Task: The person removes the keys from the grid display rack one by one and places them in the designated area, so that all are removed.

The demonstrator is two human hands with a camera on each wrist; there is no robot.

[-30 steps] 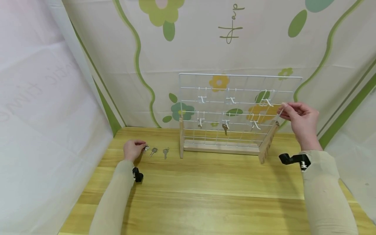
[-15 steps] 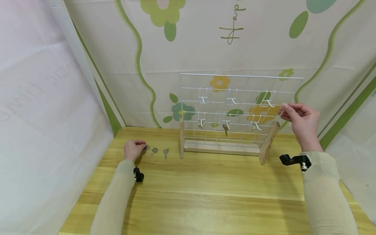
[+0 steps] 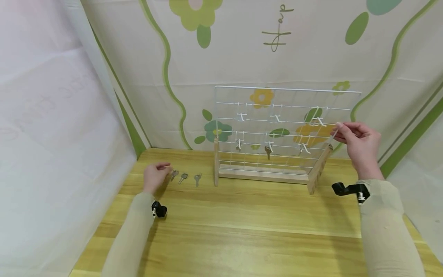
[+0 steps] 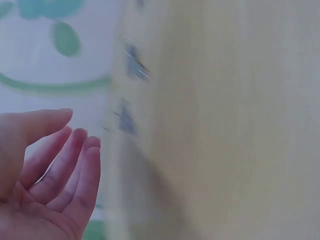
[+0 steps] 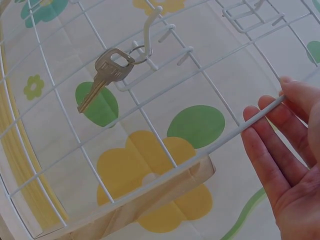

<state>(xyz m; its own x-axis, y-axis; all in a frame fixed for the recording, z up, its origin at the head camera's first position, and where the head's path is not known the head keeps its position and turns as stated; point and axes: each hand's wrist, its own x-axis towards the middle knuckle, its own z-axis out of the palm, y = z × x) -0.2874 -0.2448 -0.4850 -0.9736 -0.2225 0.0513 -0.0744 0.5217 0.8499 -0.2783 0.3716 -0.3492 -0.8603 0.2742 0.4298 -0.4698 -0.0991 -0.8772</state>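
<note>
My left hand (image 3: pixel 156 177) hovers at the left of the table, thumb and fingers apart and nothing between them in the left wrist view. Just beyond its fingertips lies a key (image 3: pixel 174 175), first in a row with a second key (image 3: pixel 183 177) and a third key (image 3: pixel 197 179). With thumb and fingers, my right hand (image 3: pixel 361 144) pinches the right side wire of a white grid rack (image 3: pixel 287 90). From a lower hook of that rack hangs a key (image 5: pixel 111 67) on a small ring; the middle lower hook carries another key (image 3: pixel 268 152).
Wooden feet (image 3: pixel 216 161) hold the grid upright on the wood-grain table (image 3: pixel 242 231). White hooks sit in two rows, including an upper left hook (image 3: pixel 241 116). Flower-printed cloth (image 3: pixel 228 57) hangs behind, and a white sheet (image 3: pixel 52 134) stands at the left.
My left fingers, earlier at the leftmost key, have drawn back a little to the left, leaving that key on the table. My right hand keeps its grip on the grid.
</note>
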